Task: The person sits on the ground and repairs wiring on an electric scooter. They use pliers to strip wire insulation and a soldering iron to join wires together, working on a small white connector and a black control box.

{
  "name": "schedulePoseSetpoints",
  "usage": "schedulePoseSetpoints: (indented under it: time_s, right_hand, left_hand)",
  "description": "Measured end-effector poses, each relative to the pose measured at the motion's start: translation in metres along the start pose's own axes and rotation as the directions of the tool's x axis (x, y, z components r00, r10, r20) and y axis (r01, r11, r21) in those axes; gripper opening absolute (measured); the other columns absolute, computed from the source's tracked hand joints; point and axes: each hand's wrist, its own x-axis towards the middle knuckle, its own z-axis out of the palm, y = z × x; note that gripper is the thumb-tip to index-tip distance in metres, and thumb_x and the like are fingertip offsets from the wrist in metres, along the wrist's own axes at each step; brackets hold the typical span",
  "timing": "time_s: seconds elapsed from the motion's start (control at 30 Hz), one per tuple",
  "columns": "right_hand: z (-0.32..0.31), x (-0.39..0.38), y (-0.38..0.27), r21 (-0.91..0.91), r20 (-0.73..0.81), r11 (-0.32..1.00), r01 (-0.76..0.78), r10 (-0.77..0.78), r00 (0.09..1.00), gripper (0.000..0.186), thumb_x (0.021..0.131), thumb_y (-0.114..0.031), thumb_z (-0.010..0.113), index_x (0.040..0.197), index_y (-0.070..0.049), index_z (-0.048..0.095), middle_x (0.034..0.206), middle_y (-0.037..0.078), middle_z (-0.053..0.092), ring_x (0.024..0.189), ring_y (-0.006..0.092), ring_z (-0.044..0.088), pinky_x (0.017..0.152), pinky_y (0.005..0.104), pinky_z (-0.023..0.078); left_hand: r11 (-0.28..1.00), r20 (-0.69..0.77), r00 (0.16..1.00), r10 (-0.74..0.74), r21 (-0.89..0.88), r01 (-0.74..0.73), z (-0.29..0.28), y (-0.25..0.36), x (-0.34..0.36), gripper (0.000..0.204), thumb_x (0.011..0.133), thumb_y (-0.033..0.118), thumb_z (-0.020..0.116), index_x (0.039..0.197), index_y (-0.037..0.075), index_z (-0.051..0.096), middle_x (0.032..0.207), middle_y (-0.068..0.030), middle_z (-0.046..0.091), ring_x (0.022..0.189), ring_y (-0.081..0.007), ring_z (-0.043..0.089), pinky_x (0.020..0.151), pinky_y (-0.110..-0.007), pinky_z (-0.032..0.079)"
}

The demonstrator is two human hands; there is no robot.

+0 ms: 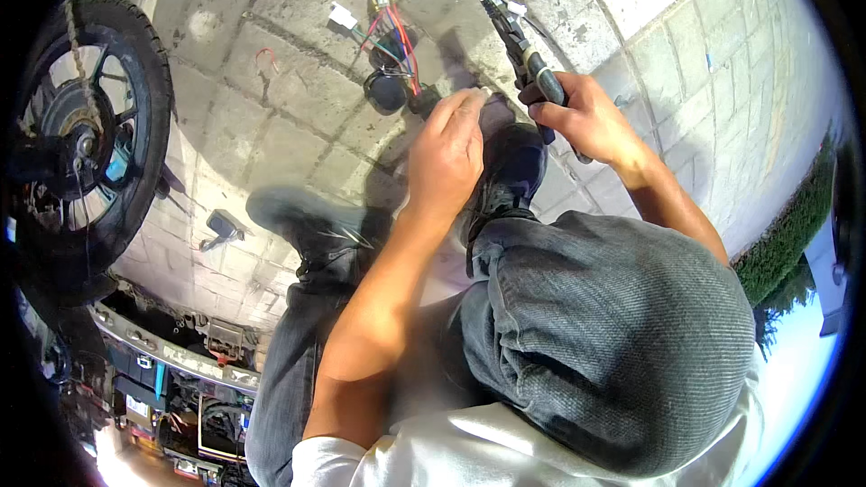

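Gripping pliers (523, 50) in closed right hand (577, 113), left hand (448, 158) fingers pinch the wire bundle (397, 45) just ahead, connectors still loose.

Bright sun is shining on the paving stones (298, 63), dark shadows are falling near the wheel (86, 126), edges are bending round, black corners, slightly blurry shoe (307, 221).

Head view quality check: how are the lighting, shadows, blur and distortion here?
Head view: hard sunlight casts dark shadows on the paving; fisheye bends the paving joints near the rim; left hand and right hand with pliers look sharp; left shoe looks smeared.
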Motion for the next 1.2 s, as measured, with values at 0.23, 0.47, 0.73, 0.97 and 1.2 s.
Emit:
schedulePoseSetpoints:
  time_s: [0.23,0.47,0.73,0.97,1.2]
  right_hand:
    - [0.002,0.007,0.000,-0.062,0.041,0.997,0.050,-0.048,0.998,0.027,0.080,-0.018,0.060,0.099,0.001,0.063,0.068,0.002,0.056,0.059,0.0099,0.049,0.050,0.0272,0.038]
    - [0.010,0.007,0.012,-0.026,-0.057,0.993,0.118,-0.120,0.991,0.024,0.081,-0.015,0.057,0.095,0.004,0.059,0.072,0.002,0.056,0.063,0.0094,0.048,0.057,0.0262,0.039]
    - [0.009,0.008,-0.006,-0.063,0.019,0.998,0.030,-0.028,0.999,0.022,0.080,-0.017,0.058,0.093,0.002,0.060,0.068,0.002,0.055,0.061,0.0097,0.049,0.053,0.0288,0.040]
    - [0.009,0.008,-0.009,-0.063,0.005,0.997,0.034,-0.033,0.999,0.030,0.082,-0.021,0.062,0.103,0.001,0.064,0.073,0.003,0.058,0.058,0.0100,0.050,0.050,0.0274,0.040]
    - [0.014,0.009,-0.008,0.169,-0.153,0.944,0.283,-0.258,0.954,0.025,0.080,-0.016,0.065,0.099,0.001,0.065,0.085,0.007,0.064,0.080,0.0136,0.056,0.073,0.0295,0.046]
  left_hand:
    - [0.999,-0.019,0.999,0.034,-0.008,-0.034,-0.003,0.006,-0.003,0.027,0.084,-0.002,0.057,0.110,0.001,0.062,0.108,-0.0172,0.062,0.099,-0.0339,0.061,0.085,-0.038,0.050]
    - [0.997,-0.084,0.996,-0.010,-0.078,0.004,-0.005,-0.004,0.001,0.040,0.084,0.004,0.056,0.123,0.001,0.053,0.117,-0.0194,0.058,0.101,-0.0370,0.059,0.085,-0.041,0.051]
    - [0.998,-0.168,0.985,-0.051,-0.056,0.042,-0.015,-0.005,0.003,0.029,0.086,0.009,0.059,0.114,0.000,0.059,0.111,-0.0191,0.058,0.099,-0.0348,0.059,0.084,-0.040,0.049]
    - [0.822,-0.285,0.788,-0.545,-0.364,0.438,-0.033,-0.049,0.030,0.030,0.091,0.014,0.062,0.115,-0.002,0.057,0.089,-0.0066,0.062,0.076,-0.0084,0.056,0.066,-0.024,0.047]
    - [0.831,-0.159,0.866,-0.474,-0.404,0.381,-0.047,-0.066,0.067,0.036,0.084,0.009,0.069,0.116,-0.004,0.059,0.085,-0.0047,0.063,0.068,-0.0083,0.055,0.063,-0.023,0.046]
